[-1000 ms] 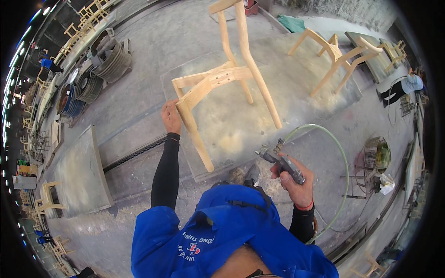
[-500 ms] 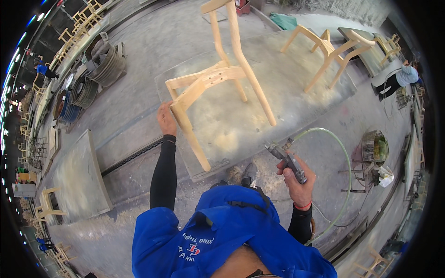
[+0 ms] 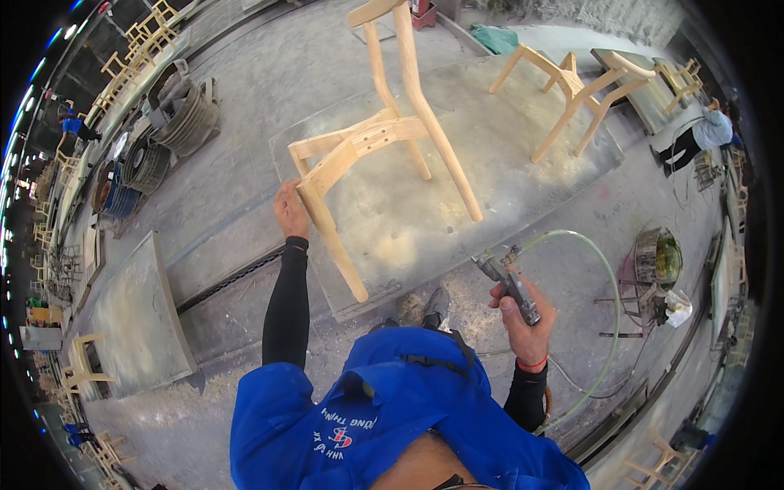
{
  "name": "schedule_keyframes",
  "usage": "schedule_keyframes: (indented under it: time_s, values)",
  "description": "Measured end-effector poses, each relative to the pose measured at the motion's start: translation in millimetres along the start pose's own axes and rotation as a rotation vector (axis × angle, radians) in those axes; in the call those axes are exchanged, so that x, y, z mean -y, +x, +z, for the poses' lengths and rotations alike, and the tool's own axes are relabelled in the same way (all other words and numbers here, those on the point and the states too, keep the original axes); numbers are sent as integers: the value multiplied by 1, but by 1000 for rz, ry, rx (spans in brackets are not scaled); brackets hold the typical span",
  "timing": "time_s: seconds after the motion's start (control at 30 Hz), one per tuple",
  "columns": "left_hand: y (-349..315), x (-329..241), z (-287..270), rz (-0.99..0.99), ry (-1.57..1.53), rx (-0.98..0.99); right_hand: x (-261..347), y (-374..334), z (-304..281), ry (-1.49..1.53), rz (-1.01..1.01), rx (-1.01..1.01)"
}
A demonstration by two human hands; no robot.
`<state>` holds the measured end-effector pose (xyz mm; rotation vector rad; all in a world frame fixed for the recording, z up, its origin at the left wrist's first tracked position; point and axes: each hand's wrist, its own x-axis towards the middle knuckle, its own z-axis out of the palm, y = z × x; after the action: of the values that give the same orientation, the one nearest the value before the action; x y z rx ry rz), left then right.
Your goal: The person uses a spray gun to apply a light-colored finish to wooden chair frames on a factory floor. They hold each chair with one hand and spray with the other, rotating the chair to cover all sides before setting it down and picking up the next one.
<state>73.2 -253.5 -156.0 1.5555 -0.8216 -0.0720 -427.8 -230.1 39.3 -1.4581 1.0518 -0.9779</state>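
A pale, unpainted wooden chair frame (image 3: pixel 359 149) without a seat panel stands on a dusty flat board in front of me. At its near left corner my left hand (image 3: pixel 291 210) grips the frame, the fingers partly hidden by the wood. My right hand (image 3: pixel 527 317) is wrapped round a dark metal spray gun (image 3: pixel 510 282), to the right of the chair and apart from it. The gun's nozzle end points up and left, toward the chair's near right leg. From the gun a pale green hose (image 3: pixel 611 304) curves to the right and back down beside my forearm.
Another chair frame (image 3: pixel 574 94) stands on the same board (image 3: pixel 523 184) at the far right. Metal drums (image 3: pixel 184 118) line the left side. A bucket (image 3: pixel 658 255) sits at right near the hose. Co-workers (image 3: pixel 702 135) stand farther off, among more chairs.
The whole view has shifted slightly. The spray gun has moved a little to the right relative to the chair; my left hand keeps its place on the frame.
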Motion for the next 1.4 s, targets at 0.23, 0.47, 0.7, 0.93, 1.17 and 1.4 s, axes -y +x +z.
schedule_keyframes:
  time_s: [0.23,0.47,0.7,0.93,1.17,1.4]
  values:
    - [2,-5,3,65,50,-63,-5,0,4,-35,-6,-90]
    - [3,-6,6,11,89,-91,9,-9,-2,84,-21,111]
    - [4,-6,4,-6,50,-104,15,-12,2,7,-56,117]
    - [5,-18,4,27,63,-64,17,-13,-2,4,-40,163]
    - [23,-19,-7,34,44,42,18,-21,2,27,-89,229]
    - [29,-15,-11,-12,21,57,16,-24,-1,3,-22,229]
